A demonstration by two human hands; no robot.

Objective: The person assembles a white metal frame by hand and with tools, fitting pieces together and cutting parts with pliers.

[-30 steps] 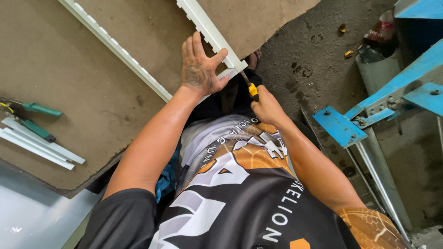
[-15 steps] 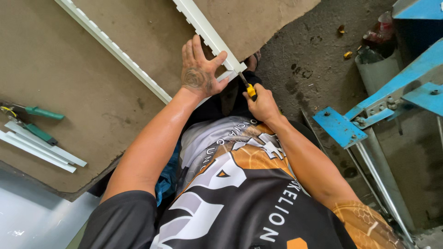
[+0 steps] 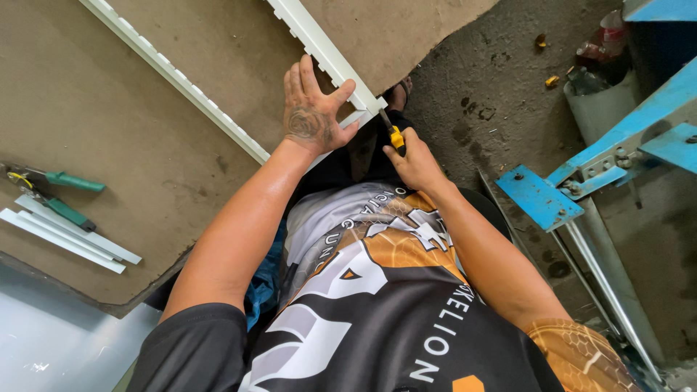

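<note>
White slotted strip | under left hand | screwdriver in right hand

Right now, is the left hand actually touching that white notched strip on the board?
Touching. The head view shows the left hand spread flat on the board, with the thumb pressed against the edge of the white notched strip near its end.
</note>
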